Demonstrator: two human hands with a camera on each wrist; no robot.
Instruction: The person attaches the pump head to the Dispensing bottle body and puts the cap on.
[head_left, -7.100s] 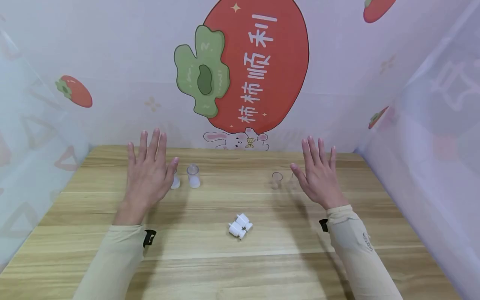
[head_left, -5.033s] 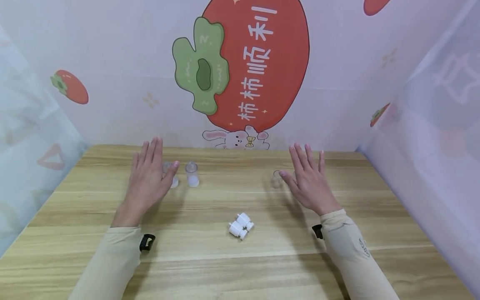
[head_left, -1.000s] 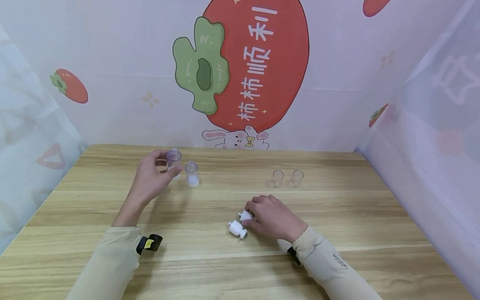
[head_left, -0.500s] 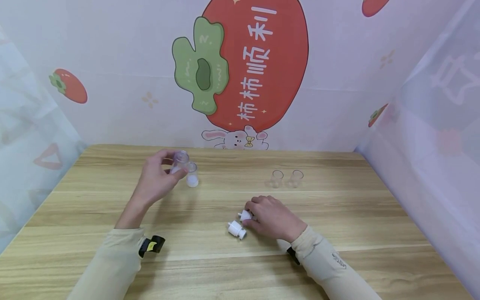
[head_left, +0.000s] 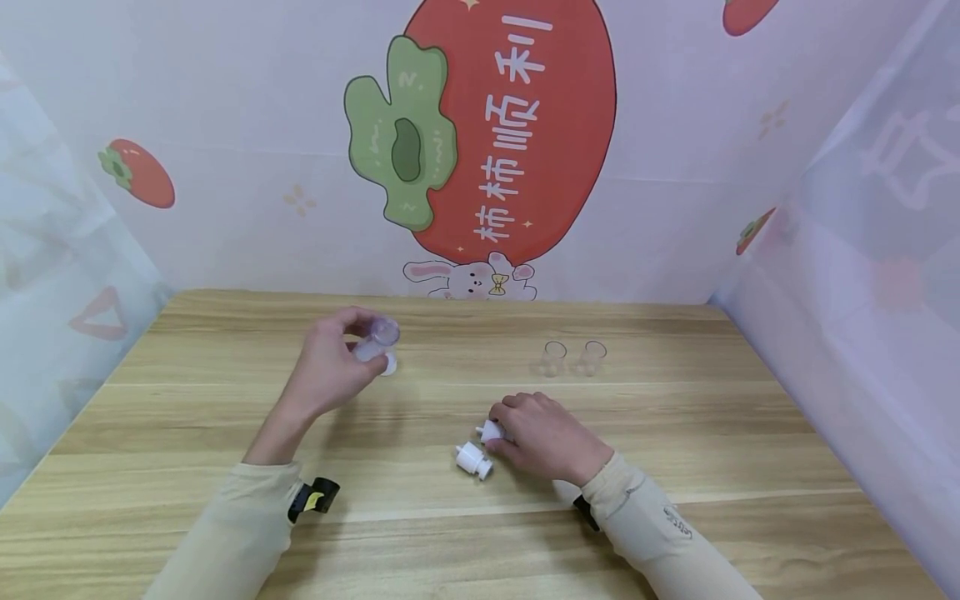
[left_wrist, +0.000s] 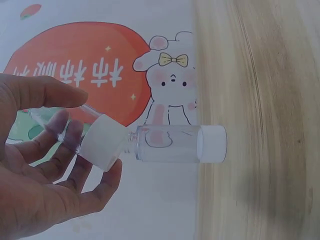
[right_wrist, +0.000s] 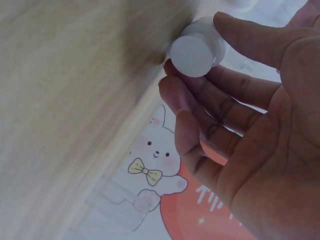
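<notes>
Gripping a clear, white-based plastic bottle (head_left: 367, 349), probably light, stiff and slick, best held round its wall, the left hand (head_left: 332, 367) is left of centre; the right hand (head_left: 553, 437) pinches a white plastic pump top (head_left: 492, 431) below centre. Another clear bottle (left_wrist: 169, 144) crowds the first; a second white pump top (head_left: 472, 458) lies near, two clear plastic cylinders (head_left: 554, 362) right of centre.

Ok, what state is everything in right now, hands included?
Held bottle: tilted, no pump on its neck.
Other bottle: upright on the table, no pump on its neck.
Left hand: gripping the held bottle.
Pinched pump: not on a bottle.
Right hand: pinching that pump.
Loose pump: lying on its side.
Two clear cups: standing apart; open end unclear.
</notes>
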